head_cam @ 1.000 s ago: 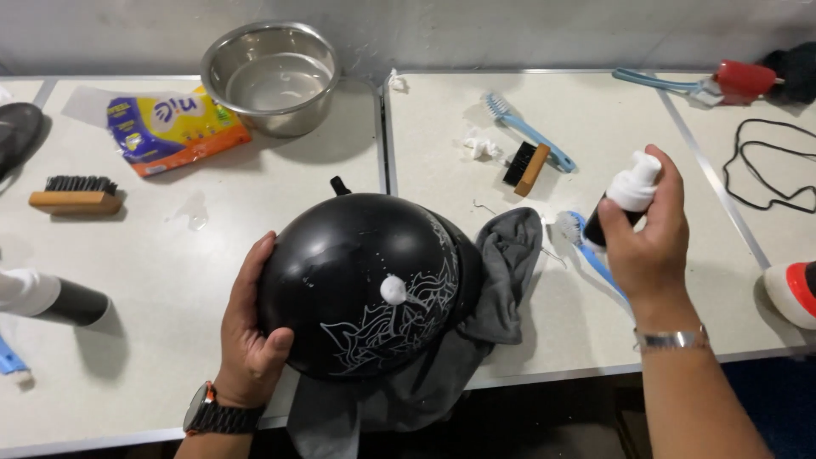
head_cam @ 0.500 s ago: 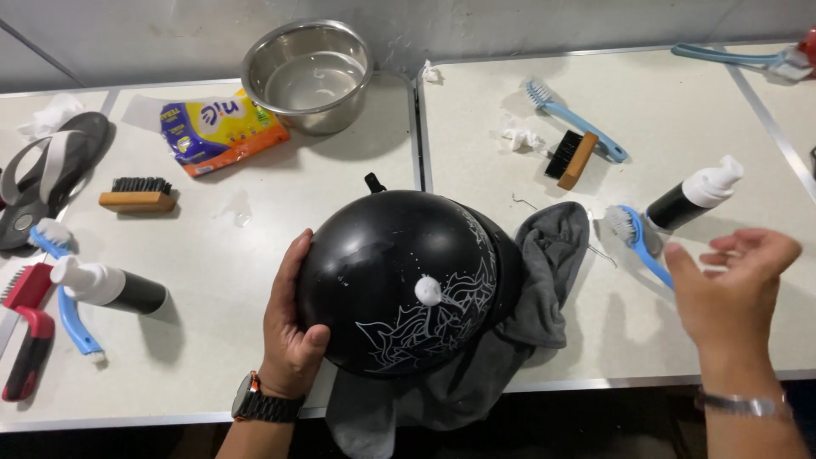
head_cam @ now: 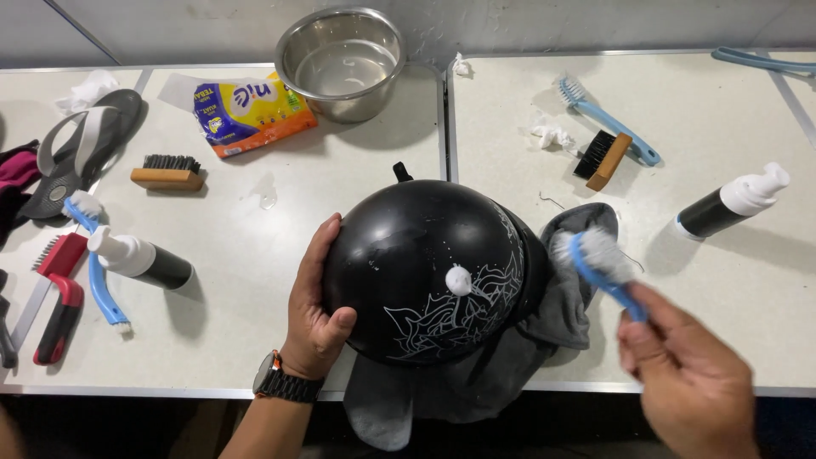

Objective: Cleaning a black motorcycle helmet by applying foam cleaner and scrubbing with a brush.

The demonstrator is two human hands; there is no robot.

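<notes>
A glossy black helmet (head_cam: 429, 268) with thin white line art sits on a grey cloth (head_cam: 569, 306) at the table's near edge. A white blob of foam (head_cam: 459, 279) sits on its shell. My left hand (head_cam: 314, 310), wearing a wristwatch, grips the helmet's left side. My right hand (head_cam: 684, 374) holds a blue-handled brush (head_cam: 599, 259) by its handle, bristle head just right of the helmet, above the cloth. A black pump bottle with a white top (head_cam: 731, 202) lies on its side to the right.
A steel bowl (head_cam: 342, 59) stands at the back beside a yellow-and-blue packet (head_cam: 246, 110). Wooden brushes (head_cam: 167, 172) (head_cam: 603, 158), a blue brush (head_cam: 608, 127), another pump bottle (head_cam: 140, 259), red and blue brushes (head_cam: 59, 293) and a sandal (head_cam: 81, 149) lie around.
My right hand let go of the pump bottle, which now lies on the table, and picked up the blue brush. The view shifted left. The left hand stayed on the helmet.
</notes>
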